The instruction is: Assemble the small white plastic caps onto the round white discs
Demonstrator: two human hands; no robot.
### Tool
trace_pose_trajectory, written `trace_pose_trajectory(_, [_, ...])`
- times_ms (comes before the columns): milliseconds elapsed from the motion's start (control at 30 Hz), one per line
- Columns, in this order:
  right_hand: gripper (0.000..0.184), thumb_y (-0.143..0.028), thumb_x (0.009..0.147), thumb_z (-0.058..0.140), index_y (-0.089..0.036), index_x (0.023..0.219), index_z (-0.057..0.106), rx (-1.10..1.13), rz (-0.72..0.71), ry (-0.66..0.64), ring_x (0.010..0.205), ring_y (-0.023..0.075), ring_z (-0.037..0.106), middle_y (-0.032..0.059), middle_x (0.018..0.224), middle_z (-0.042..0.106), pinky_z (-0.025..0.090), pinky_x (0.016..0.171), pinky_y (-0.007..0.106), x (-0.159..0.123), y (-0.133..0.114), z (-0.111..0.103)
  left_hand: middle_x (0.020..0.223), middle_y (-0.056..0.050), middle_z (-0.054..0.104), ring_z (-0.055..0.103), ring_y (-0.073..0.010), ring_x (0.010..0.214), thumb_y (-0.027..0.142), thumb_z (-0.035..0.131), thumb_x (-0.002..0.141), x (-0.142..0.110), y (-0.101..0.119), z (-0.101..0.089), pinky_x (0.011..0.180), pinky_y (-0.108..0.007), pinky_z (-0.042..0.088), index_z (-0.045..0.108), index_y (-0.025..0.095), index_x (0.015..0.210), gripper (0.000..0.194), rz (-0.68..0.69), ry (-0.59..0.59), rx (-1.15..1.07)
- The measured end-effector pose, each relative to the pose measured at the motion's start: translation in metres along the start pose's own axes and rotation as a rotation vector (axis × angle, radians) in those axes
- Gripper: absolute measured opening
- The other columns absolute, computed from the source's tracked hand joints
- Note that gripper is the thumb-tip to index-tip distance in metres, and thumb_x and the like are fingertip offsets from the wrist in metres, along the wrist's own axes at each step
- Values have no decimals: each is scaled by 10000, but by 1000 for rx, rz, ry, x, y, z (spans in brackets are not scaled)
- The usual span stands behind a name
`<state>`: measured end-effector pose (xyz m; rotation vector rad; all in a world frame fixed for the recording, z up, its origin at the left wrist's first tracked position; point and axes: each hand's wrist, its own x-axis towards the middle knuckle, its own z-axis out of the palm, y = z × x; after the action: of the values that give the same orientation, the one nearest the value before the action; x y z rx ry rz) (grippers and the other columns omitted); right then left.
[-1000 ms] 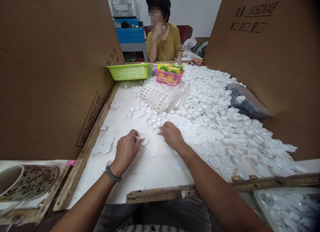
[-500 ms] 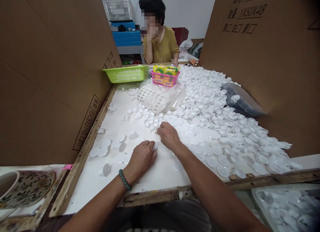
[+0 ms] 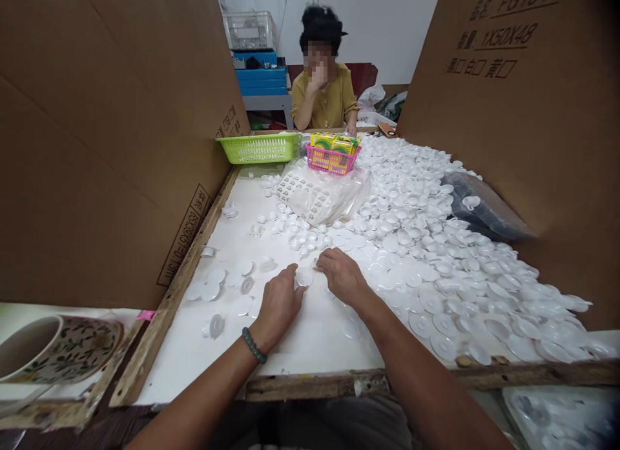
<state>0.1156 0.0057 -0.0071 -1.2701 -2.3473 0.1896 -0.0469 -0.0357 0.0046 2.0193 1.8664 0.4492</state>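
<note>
My left hand [image 3: 279, 301], with a green bead bracelet on its wrist, has its fingers closed on the edge of a round white plastic disc [image 3: 305, 279] just above the table. Just right of it, my right hand [image 3: 341, 274] has its fingertips pinched together. A small pale piece seems to show at those fingertips, too small to name. Loose white discs [image 3: 211, 288] lie left of my hands. A broad heap of white plastic pieces [image 3: 407, 211] spreads on the right, with small white parts [image 3: 293, 227] beyond my fingers.
Cardboard walls [image 3: 121, 133] stand on both sides. A green basket [image 3: 261, 150], a pink basket [image 3: 330, 159] of yellow packets and a plastic bag [image 3: 314, 192] lie farther back. A person [image 3: 324, 95] sits opposite. Wooden strips [image 3: 314, 385] edge the table. A patterned cup [image 3: 62, 350] is at left.
The whole view has shifted, moving the scene rightward. My left hand has turned so the disc in its fingers shows more fully. My right hand stays close by, fingers still pinched.
</note>
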Motion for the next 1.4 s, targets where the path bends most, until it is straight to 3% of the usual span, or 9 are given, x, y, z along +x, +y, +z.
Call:
trace_pose_trajectory(267, [237, 24, 786, 423, -156, 706, 555, 13, -190, -111, 715, 141, 418, 21, 745, 576, 326, 643, 260, -1, -13, 7, 934, -50, 681, 636, -190, 785, 175, 550, 787, 1, -6, 15, 691, -282, 445, 463, 181, 1136, 360, 20, 29, -80])
trace_pose_trajectory(400, [257, 61, 741, 413, -156, 729, 550, -79, -134, -64, 752, 153, 415, 27, 762, 572, 307, 640, 272, -3, -12, 1, 964, -59, 677, 640, -178, 790, 180, 534, 804, 0, -7, 17, 713, -284, 455, 467, 185, 1105, 308, 18, 49, -104])
trace_pose_trajectory(600, [239, 38, 762, 426, -163, 725, 548, -116, -158, -127, 769, 156, 425, 25, 752, 570, 312, 664, 270, -3, -11, -3, 958, -68, 669, 632, -189, 785, 187, 535, 800, -2, -6, 16, 695, -297, 454, 461, 172, 1139, 347, 3, 51, -122])
trace_pose_trajectory(800, [217, -97, 883, 383, -156, 776, 562, -141, 22, 62, 755, 161, 436, 46, 786, 574, 328, 670, 270, 0, 3, -8, 847, -58, 658, 622, -208, 784, 228, 543, 798, 5, 1, 14, 667, -288, 434, 488, 167, 1122, 334, 42, 59, -107])
trace_pose_trajectory(1067, [217, -14, 799, 428, -168, 752, 573, -197, 16, -102, 771, 171, 440, 44, 790, 597, 316, 654, 274, 14, 8, 3, 929, -43, 661, 623, -205, 783, 226, 534, 802, 29, 12, 20, 670, -286, 410, 477, 201, 1031, 238, 6, 70, -131])
trace_pose_trajectory(1400, [240, 14, 731, 447, -173, 795, 583, -235, -25, -224, 829, 184, 466, 51, 788, 608, 299, 659, 290, 26, 0, 2, 945, -28, 667, 624, -209, 858, 168, 515, 784, 29, 10, 26, 716, -290, 428, 484, 211, 975, 198, 22, 110, -159])
